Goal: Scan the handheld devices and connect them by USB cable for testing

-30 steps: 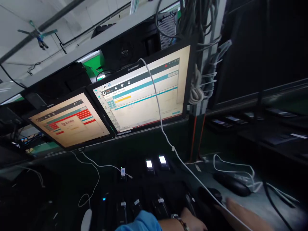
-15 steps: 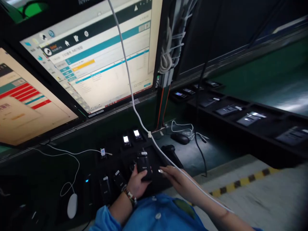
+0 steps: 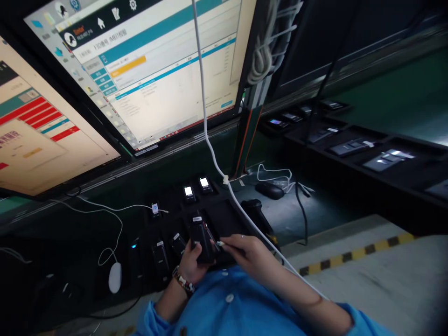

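"Handset [image 3: 200, 240] up over the black tray [image 3: 229, 219], and here's the change: half a second ago the right hand [image 3: 250, 252] is off to one side, and now it's right in at the edge!"

"And the handset has turned with it. Its long side edge is on show, facing that right hand."

"So what does that mean for the work?"

"Both hands are busy at one spot now, I'd judge, rather than apart."

"Give us the grip!"

"Left hand [image 3: 192, 262] is closed around the handset's near end, thumb across the face, fingers tucked beneath, white label [image 3: 197, 219] at the far end. Right hand is pinched almost closed, thumb and forefinger on a small white plug [image 3: 220, 243]."

"Is the plug in?"

"Can't tell! The tip sits at that side edge, touching or just beside it."

"And around them?"

"Two lit devices [image 3: 189, 192] in the tray's far row, and a white cable [image 3: 207, 140] hanging in front of the monitor [image 3: 157, 107], down past the right forearm. Whether it ends in that plug, I can't say."
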`<move>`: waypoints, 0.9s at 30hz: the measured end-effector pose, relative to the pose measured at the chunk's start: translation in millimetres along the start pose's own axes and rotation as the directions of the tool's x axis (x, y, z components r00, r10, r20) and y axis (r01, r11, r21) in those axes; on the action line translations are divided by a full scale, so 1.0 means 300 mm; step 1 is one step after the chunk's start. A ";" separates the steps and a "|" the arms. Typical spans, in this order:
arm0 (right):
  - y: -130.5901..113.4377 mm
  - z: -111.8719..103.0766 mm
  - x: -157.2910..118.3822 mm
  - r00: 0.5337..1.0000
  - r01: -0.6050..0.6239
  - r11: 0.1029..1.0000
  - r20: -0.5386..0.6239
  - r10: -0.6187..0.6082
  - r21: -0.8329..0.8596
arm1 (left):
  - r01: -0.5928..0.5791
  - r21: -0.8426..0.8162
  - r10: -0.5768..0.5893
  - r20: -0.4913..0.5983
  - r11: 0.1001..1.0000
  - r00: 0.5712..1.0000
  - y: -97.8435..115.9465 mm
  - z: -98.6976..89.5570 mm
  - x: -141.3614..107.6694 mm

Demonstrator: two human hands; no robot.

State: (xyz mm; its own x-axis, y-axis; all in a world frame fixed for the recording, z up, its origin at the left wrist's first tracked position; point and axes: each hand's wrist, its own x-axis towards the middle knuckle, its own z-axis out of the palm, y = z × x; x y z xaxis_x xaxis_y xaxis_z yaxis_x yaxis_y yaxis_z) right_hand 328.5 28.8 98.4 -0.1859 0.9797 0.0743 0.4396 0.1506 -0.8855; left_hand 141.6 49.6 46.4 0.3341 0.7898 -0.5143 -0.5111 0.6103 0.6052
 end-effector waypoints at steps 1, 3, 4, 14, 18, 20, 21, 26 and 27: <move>-0.013 0.005 -0.002 1.000 0.024 1.000 0.009 -0.024 0.016 | -0.024 0.018 0.024 0.015 1.000 1.000 0.000 -0.001 -0.006; -0.030 0.022 -0.003 0.998 0.066 0.998 0.021 -0.066 0.014 | -0.068 0.058 0.065 0.053 0.996 0.997 0.000 0.004 -0.017; -0.035 0.033 -0.001 0.997 0.078 0.997 0.023 -0.078 -0.010 | -0.082 0.083 0.077 0.062 0.993 0.995 0.001 0.011 -0.021; -0.052 0.129 0.063 0.974 -0.012 0.890 0.198 0.115 -0.456 | -0.288 0.648 0.303 0.091 0.706 0.949 0.013 0.041 -0.051; -0.054 0.146 0.079 0.953 -0.022 0.848 0.246 0.178 -0.529 | -0.223 0.813 0.364 0.015 0.538 0.931 -0.003 0.004 -0.048; -0.056 0.157 0.084 0.949 -0.020 0.831 0.250 0.190 -0.556 | -0.195 0.849 0.375 -0.004 0.491 0.927 -0.012 -0.012 -0.048; -0.056 0.165 0.086 0.948 -0.021 0.819 0.248 0.198 -0.573 | -0.188 0.861 0.384 -0.009 0.473 0.923 -0.017 -0.018 -0.047; -0.045 0.218 0.101 0.940 -0.021 0.785 0.255 0.227 -0.619 | -0.153 0.925 0.491 -0.042 0.349 0.870 -0.033 -0.032 -0.037; -0.037 0.229 0.104 0.939 -0.023 0.788 0.256 0.227 -0.616 | -0.127 0.941 0.508 -0.054 0.314 0.860 -0.034 -0.033 -0.033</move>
State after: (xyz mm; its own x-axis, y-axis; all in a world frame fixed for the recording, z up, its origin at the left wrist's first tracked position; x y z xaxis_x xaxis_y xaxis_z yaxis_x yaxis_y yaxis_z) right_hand 257.3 48.5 79.1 -0.3000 0.9209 -0.2490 0.8915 0.1777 -0.4168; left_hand 135.7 35.1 39.2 -0.0151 0.9858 -0.1674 0.5423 0.1487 0.8269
